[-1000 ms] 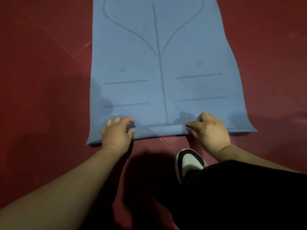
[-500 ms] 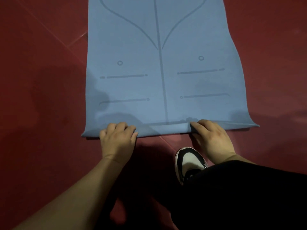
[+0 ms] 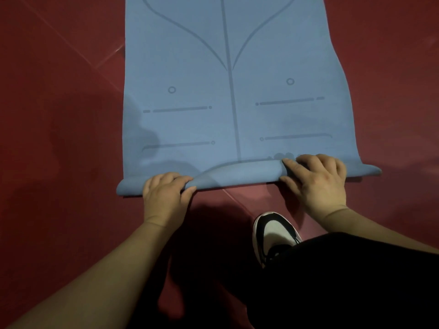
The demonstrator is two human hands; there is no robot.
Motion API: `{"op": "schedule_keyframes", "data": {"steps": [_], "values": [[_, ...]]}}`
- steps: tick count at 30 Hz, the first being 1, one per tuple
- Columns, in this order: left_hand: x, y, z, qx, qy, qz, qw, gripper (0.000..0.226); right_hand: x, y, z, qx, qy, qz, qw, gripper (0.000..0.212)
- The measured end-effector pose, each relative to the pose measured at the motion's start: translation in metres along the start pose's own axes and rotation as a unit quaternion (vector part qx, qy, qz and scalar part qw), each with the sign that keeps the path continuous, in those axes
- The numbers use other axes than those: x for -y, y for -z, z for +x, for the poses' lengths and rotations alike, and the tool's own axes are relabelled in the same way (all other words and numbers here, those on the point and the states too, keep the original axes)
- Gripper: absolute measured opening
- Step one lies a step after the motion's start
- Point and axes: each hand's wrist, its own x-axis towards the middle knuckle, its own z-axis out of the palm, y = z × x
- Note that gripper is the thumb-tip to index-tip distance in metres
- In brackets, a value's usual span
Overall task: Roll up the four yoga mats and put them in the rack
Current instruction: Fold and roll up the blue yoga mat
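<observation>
Hands both grip the rolled near edge of the blue yoga mat (image 3: pixel 228 115): left hand (image 3: pixel 166 198) at 7 o'clock, right hand (image 3: pixel 318 184) at 5 o'clock, fingers curled over the roll. Mat lies flat on the red floor (image 3: pixel 59 115), running toward 12 o'clock. Black-and-white shoe (image 3: pixel 273 233) at 6 o'clock.

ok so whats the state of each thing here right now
mat: mostly flat on the floor, near end turned over into a thin first roll
left hand: fingers curled over the roll, gripping it
right hand: fingers curled over the roll, gripping it
shoe: on the floor just behind the roll, not touching the mat
</observation>
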Motion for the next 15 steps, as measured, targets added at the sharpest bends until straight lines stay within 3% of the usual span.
{"op": "schedule_keyframes", "data": {"steps": [5, 15], "values": [[-0.002, 0.006, 0.004, 0.009, 0.018, -0.025, 0.999, 0.037, 0.007, 0.002, 0.003, -0.02, -0.028, 0.001, 0.999, 0.04], [-0.005, 0.012, 0.006, 0.031, 0.04, -0.047, 0.998, 0.019, -0.002, -0.008, 0.0, 0.071, 0.005, 0.047, 0.996, 0.042]]}}
